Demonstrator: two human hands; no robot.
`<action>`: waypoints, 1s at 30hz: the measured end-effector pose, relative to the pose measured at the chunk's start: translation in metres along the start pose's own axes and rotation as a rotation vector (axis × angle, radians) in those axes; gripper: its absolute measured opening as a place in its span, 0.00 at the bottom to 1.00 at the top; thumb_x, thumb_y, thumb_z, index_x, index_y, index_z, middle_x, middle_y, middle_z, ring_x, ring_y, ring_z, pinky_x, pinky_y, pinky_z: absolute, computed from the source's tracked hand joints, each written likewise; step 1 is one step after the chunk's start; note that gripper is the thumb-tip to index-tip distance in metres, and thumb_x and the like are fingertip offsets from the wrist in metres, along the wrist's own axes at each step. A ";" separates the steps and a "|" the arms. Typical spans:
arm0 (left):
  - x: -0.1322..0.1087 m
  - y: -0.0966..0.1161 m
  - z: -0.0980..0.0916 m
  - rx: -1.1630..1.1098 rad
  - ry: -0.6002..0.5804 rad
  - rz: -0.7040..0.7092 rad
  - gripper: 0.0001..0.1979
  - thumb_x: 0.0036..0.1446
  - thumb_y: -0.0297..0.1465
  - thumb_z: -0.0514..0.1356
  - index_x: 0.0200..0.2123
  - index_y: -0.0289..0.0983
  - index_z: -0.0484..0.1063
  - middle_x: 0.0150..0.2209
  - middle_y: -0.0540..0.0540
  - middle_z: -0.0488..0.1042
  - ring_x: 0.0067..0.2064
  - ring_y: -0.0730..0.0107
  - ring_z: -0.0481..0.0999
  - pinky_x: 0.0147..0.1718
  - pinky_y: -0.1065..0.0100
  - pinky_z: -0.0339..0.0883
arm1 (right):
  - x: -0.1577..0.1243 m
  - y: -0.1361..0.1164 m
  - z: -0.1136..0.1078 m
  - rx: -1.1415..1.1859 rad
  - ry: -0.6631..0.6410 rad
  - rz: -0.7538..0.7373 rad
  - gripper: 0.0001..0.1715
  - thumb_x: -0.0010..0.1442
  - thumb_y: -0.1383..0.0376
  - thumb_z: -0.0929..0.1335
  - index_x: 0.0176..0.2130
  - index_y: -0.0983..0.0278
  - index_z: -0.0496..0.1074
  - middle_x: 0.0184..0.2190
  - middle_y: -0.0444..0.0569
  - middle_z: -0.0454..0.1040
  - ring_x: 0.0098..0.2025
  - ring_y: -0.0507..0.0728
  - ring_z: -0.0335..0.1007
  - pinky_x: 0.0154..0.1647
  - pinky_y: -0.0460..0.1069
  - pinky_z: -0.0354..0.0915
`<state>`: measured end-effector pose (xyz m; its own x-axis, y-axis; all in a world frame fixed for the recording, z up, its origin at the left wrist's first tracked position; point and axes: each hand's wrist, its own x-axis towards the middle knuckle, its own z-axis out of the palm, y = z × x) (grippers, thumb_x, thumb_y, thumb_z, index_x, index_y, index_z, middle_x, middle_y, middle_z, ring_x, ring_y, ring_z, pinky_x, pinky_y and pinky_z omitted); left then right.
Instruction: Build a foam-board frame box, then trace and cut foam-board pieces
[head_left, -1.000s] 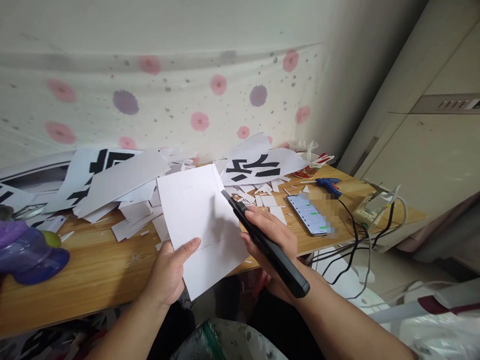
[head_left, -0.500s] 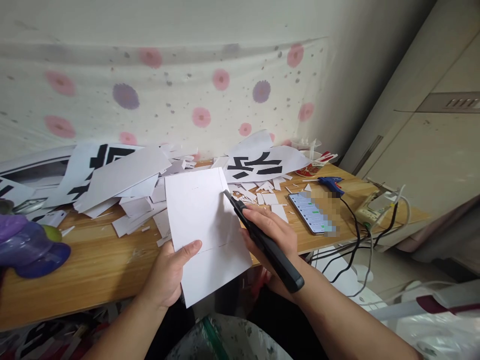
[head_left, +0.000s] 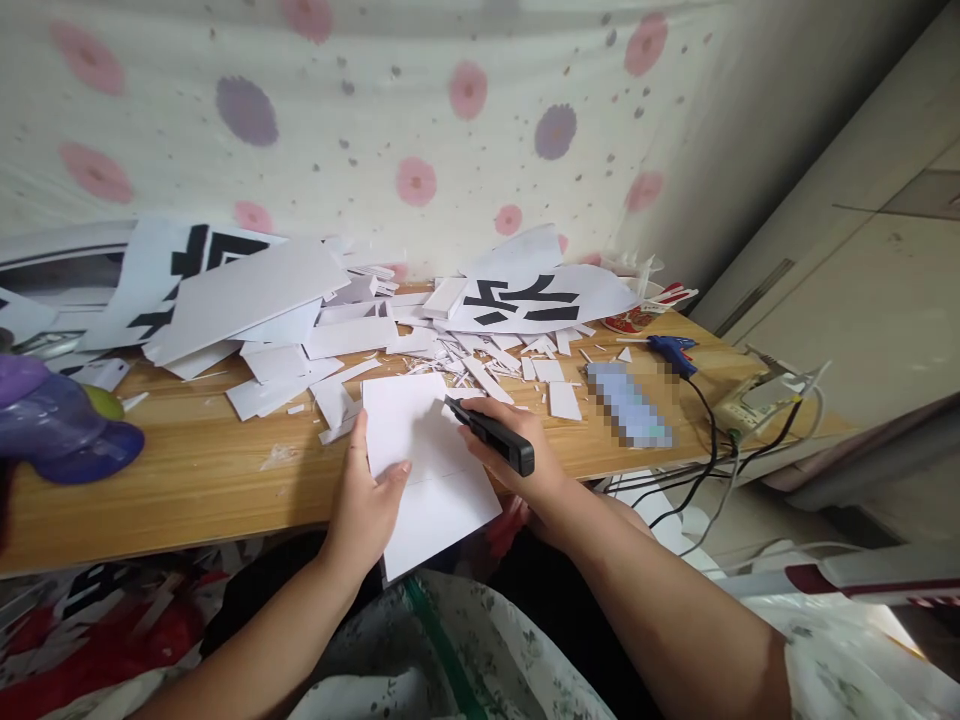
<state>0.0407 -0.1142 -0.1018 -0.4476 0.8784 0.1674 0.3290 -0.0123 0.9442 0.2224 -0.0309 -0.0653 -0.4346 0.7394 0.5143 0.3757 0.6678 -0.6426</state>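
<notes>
A white rectangular foam board (head_left: 439, 520) rests over the table's front edge, its near end jutting past it. My left hand (head_left: 367, 500) grips its left side, thumb on top and fingers along the edge. A faint line crosses the board. In my right hand (head_left: 517, 450) is a black utility knife (head_left: 495, 437), fingers closed round the handle. Its tip is over the board's upper right part; whether it touches the surface I cannot tell. White scraps (head_left: 450, 352) lie just beyond the board.
White sheets with black characters (head_left: 525, 300) lie at the back. On the wooden table's (head_left: 217, 500) right are a blue glue gun (head_left: 675, 355), a phone (head_left: 628, 405) and a power strip (head_left: 739, 412) with cables. A purple container (head_left: 67, 425) stands at left.
The board has gone from a raised, tilted pose to lying lower on the table edge. My left fingers now reach further up its side. The knife has been lowered and turned flatter.
</notes>
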 end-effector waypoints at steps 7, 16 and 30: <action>0.035 -0.004 -0.009 0.956 -0.458 0.501 0.23 0.64 0.31 0.48 0.61 0.33 0.63 0.70 0.37 0.48 0.71 0.49 0.43 0.66 0.45 0.48 | -0.001 0.003 0.008 -0.002 -0.051 0.004 0.12 0.58 0.62 0.68 0.44 0.62 0.73 0.37 0.51 0.79 0.35 0.58 0.76 0.39 0.52 0.69; 0.097 0.011 0.004 1.029 -0.663 0.497 0.25 0.64 0.27 0.45 0.63 0.40 0.61 0.68 0.43 0.56 0.69 0.56 0.54 0.64 0.54 0.55 | -0.002 -0.001 0.009 -0.146 -0.116 -0.117 0.14 0.58 0.65 0.67 0.46 0.65 0.72 0.39 0.55 0.79 0.39 0.60 0.77 0.42 0.53 0.71; 0.092 0.018 0.007 1.087 -0.661 0.455 0.28 0.62 0.23 0.46 0.65 0.41 0.58 0.69 0.41 0.53 0.69 0.56 0.53 0.63 0.54 0.56 | -0.022 -0.010 0.002 -0.221 -0.136 -0.138 0.17 0.56 0.68 0.66 0.47 0.65 0.71 0.37 0.55 0.79 0.36 0.60 0.77 0.39 0.52 0.72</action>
<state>0.0111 -0.0307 -0.0711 0.2565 0.9650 -0.0547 0.9638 -0.2510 0.0898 0.2267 -0.0543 -0.0715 -0.5942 0.6321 0.4974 0.4684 0.7746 -0.4249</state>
